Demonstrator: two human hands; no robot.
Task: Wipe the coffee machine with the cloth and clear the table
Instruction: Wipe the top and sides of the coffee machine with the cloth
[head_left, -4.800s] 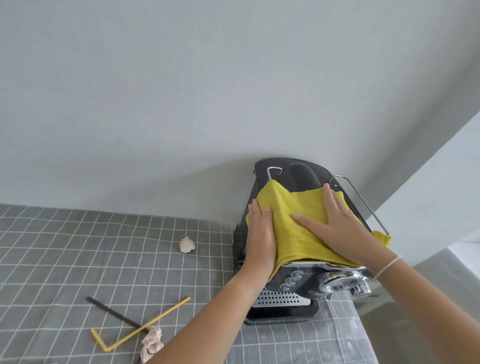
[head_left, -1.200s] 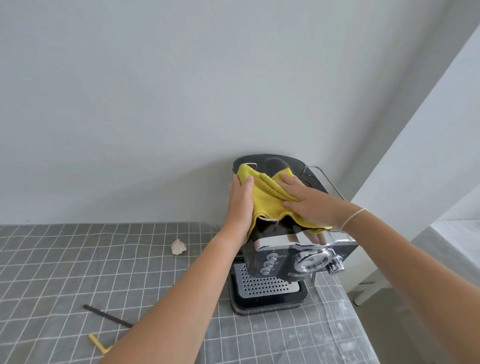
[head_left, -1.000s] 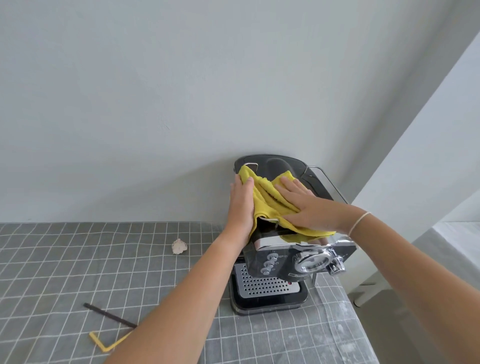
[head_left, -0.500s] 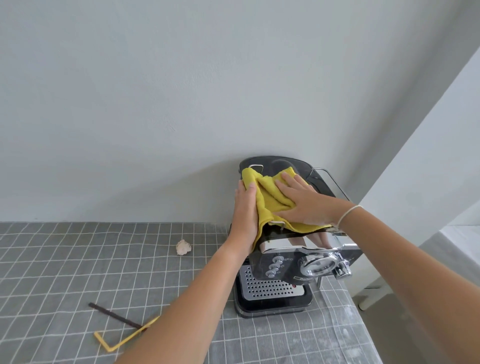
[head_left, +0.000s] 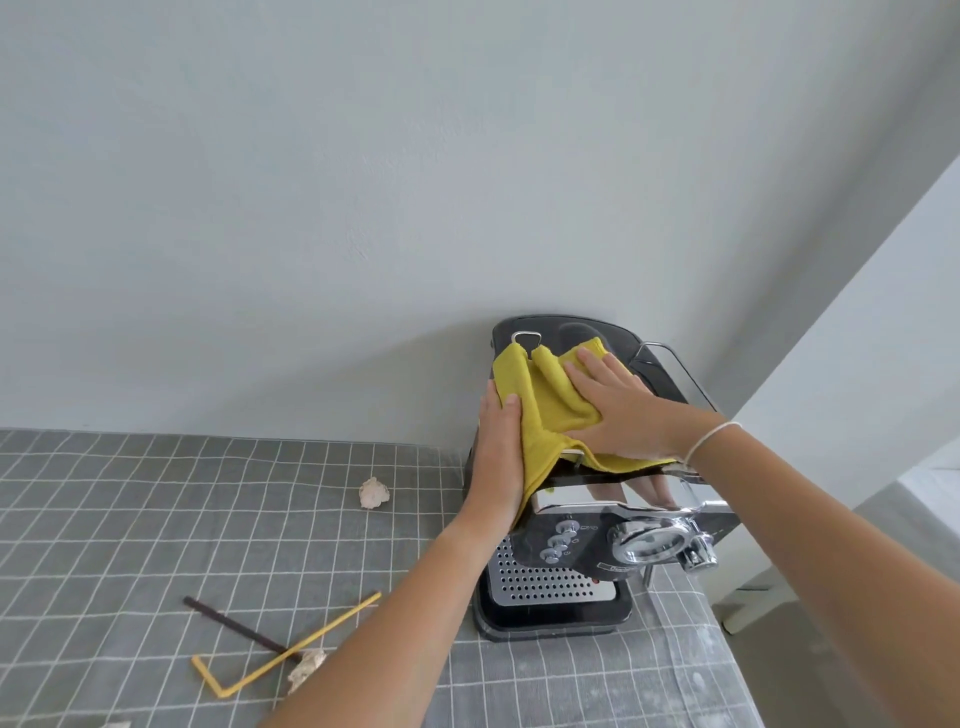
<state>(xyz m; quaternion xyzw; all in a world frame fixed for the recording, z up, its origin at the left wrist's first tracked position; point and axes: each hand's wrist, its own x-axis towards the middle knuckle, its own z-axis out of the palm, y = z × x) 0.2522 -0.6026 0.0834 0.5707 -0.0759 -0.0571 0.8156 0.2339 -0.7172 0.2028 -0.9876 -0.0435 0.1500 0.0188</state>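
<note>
Pressing flat, your right hand's fingers lie open on the yellow cloth atop the coffee machine; your left hand seemingly pins its draped edge. Wiping is underway. Next, gather straws and paper scraps off the counter. No containers show.

Both bare forearms are reaching forward and up, away from the body. The left hand is standing on edge, palm turned inward, fingers together and pointing up, thumb lying along the top. The right hand is lying flat, palm down, its 4 fingers stretched out and slightly spread, pointing up and to the left. A thin pale band is circling the right wrist.
</note>
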